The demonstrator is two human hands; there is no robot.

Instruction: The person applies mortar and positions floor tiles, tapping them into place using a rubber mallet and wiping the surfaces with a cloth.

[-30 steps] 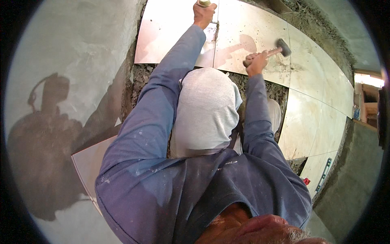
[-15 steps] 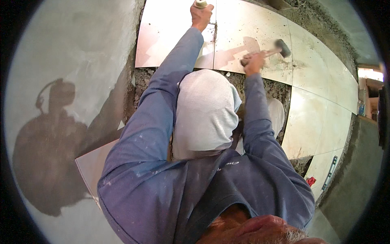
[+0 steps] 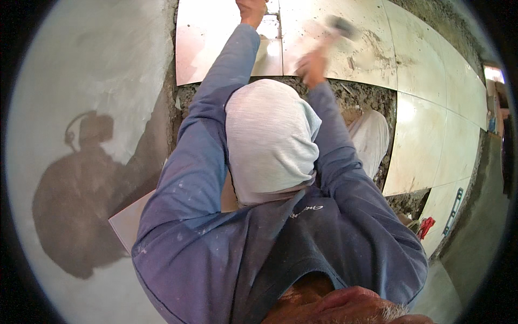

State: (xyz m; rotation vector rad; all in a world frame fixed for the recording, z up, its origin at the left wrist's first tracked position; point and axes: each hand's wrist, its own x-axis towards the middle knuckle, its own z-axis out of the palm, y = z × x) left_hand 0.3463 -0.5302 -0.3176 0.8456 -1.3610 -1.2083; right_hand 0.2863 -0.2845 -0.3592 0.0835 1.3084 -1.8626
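My right hand [image 3: 312, 66] has its fingers wrapped tight around the handle of a mallet [image 3: 339, 25], whose blurred head hangs over the far right tile [image 3: 334, 48]. My left hand [image 3: 251, 11] rests at the far edge of view on the joint between that tile and the left tile [image 3: 210, 43]; I cannot tell how its fingers lie. A rough mortar bed [image 3: 350, 94] borders the tiles' near edge. A small red item [image 3: 426, 227] lies near right.
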